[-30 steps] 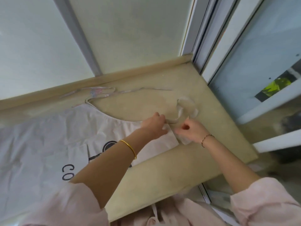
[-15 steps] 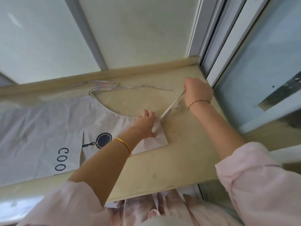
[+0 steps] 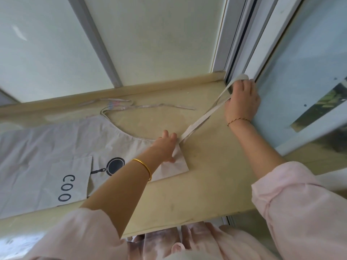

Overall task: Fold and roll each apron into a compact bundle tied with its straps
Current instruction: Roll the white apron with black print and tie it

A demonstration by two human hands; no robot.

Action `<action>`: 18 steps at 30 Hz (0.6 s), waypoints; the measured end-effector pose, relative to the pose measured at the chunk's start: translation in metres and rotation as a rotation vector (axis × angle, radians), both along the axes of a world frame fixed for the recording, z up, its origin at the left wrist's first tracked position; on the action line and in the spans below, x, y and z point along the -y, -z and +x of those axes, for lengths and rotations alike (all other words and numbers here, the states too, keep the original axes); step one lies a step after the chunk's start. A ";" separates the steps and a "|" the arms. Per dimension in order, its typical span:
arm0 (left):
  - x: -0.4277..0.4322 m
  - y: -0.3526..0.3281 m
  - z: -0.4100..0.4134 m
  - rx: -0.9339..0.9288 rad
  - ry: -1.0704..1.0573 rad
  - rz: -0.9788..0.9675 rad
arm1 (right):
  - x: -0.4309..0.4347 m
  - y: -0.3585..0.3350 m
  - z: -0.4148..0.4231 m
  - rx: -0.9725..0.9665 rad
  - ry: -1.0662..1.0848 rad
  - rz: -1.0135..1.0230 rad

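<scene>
A pale grey apron (image 3: 47,147) with a black pan print and letters lies flat on a beige ledge (image 3: 206,184), stretching off to the left. My left hand (image 3: 166,145) presses down on the apron's right top corner, fingers fairly straight. From that corner a light strap (image 3: 204,117) runs taut up and right to my right hand (image 3: 242,102), which grips the strap near the window frame; the strap's end shows above the fingers. A second strap (image 3: 150,106) lies loose along the ledge's back.
A raised lip (image 3: 131,89) and frosted panes bound the ledge at the back. A sliding window frame (image 3: 242,44) stands close on the right, by my right hand. The ledge's front edge drops off just before my body.
My right hand has pulled the strap from beside my left hand up and right to the window frame, drawing it taut. My left hand stays pressed on the apron corner.
</scene>
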State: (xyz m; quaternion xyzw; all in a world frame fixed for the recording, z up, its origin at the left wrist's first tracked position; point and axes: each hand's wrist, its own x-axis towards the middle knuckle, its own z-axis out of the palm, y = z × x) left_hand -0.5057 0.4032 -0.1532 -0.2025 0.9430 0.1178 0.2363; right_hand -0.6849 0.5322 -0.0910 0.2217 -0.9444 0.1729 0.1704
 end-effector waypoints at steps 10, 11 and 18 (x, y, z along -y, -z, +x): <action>-0.001 0.001 -0.020 -0.014 -0.216 0.159 | -0.006 -0.038 -0.014 0.798 -0.206 0.341; -0.003 0.003 -0.023 -0.066 -0.268 0.213 | -0.009 -0.039 -0.013 0.869 -0.230 0.147; -0.013 0.020 -0.035 -0.132 -0.311 0.096 | -0.020 -0.043 -0.016 1.629 -0.308 -1.145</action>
